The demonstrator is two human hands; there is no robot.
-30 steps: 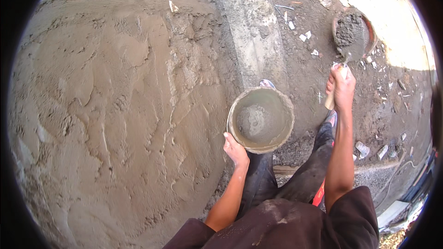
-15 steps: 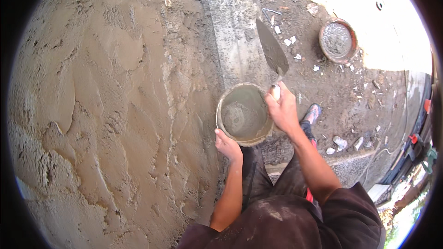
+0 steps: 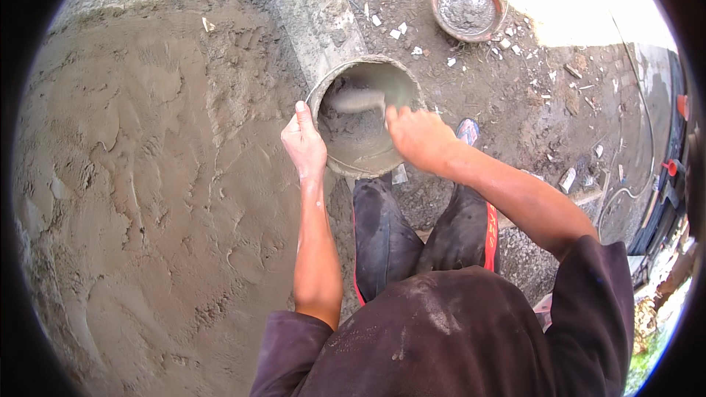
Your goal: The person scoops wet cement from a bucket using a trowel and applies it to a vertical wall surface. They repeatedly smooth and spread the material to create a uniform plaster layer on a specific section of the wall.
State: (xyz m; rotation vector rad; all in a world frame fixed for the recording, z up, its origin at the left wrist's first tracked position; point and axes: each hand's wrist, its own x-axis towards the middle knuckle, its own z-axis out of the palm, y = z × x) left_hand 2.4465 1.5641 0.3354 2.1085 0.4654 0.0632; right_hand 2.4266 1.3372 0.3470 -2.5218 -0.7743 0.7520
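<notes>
A grey, mortar-coated bucket is tilted up in front of my legs. My left hand grips its left rim, thumb up along the outside. Over the right rim reaches my right hand, closed round the handle of a trowel, whose blurred blade is inside the bucket. Wet grey mortar lies in the bucket around the blade. To my left stretches a wide surface of wet, roughly spread mortar.
A grey plank-like slab lies beyond the bucket. Farther right stands a reddish round tub of grey mix. White fragments litter the dirt ground. A thin hose runs along the right, near a red funnel-shaped thing.
The trowel, held up beyond the bucket before, is now down inside it. The bucket has tipped, and both hands have shifted left and away from me in the picture.
</notes>
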